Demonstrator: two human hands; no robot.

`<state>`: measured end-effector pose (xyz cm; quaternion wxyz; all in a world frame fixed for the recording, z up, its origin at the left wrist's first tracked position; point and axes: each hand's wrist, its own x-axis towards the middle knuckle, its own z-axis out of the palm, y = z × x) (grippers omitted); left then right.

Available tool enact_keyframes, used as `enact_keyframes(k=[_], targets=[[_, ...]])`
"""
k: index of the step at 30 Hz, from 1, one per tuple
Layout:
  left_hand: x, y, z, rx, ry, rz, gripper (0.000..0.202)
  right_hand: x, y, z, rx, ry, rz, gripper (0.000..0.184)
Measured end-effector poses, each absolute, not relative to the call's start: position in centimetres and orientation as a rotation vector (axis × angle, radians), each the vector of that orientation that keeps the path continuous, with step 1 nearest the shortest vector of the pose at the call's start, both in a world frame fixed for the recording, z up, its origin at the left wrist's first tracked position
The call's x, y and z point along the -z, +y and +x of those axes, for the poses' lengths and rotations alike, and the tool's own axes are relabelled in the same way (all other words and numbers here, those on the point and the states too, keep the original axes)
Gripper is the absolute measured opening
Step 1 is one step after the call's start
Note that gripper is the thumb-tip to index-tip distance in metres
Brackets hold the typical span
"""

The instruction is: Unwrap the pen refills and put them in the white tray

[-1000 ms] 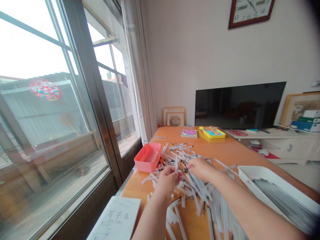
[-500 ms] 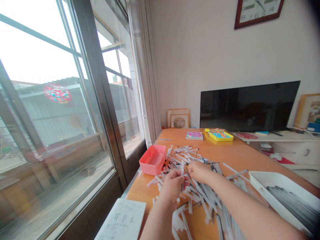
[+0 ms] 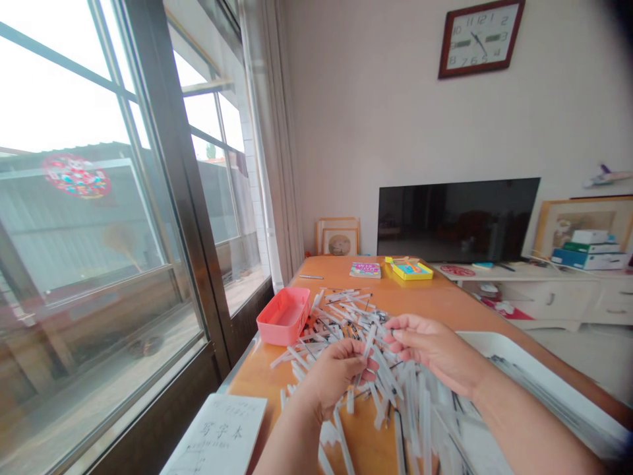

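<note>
My left hand [image 3: 343,373] is closed, pinching a narrow translucent plastic sleeve [image 3: 368,342] that points up and away from me. To its right, my right hand [image 3: 420,346] has its thumb and fingertips drawn together; a small dark bit shows at the tips, too small to name. Both hands are over a loose pile of translucent strips [image 3: 388,369] mixed with thin black sticks, spread across the wooden table. A white tray [image 3: 472,340] with many thin dark sticks [image 3: 539,382] lies partly behind my right forearm.
Left of the pile stands a pink plastic basket [image 3: 284,323]. A white notebook [image 3: 217,432] lies at the near left edge. Farther back are a pen [image 3: 312,277], a purple booklet [image 3: 364,270] and a yellow box [image 3: 413,270]. Glass doors [image 3: 148,264] run along the left.
My right hand has drawn back to the right from the pile, away from my left hand. My left hand still holds the sleeve, now tilted to the right. The view has turned slightly right.
</note>
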<state>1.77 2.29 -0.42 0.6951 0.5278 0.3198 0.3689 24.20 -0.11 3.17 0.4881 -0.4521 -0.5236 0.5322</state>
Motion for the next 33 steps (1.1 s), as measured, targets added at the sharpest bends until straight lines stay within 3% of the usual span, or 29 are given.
enact_keyframes(k=[9,20,33], targets=[[-1.0,1.3,1.7,-0.761,0.641,1.286,0.023,-3.0,-0.7,25.2,-1.277,-1.257,-1.03,0.02],[-0.9,1.3,1.8,-0.723,0.691,1.346,0.035,-3.9,-0.8,25.2,-1.111,-1.475,-1.164,0.015],[-0.2,1.8,1.6,-0.731,0.678,1.381,0.035,-3.8,-0.5,25.0,-1.046,-1.523,-1.183,0.018]])
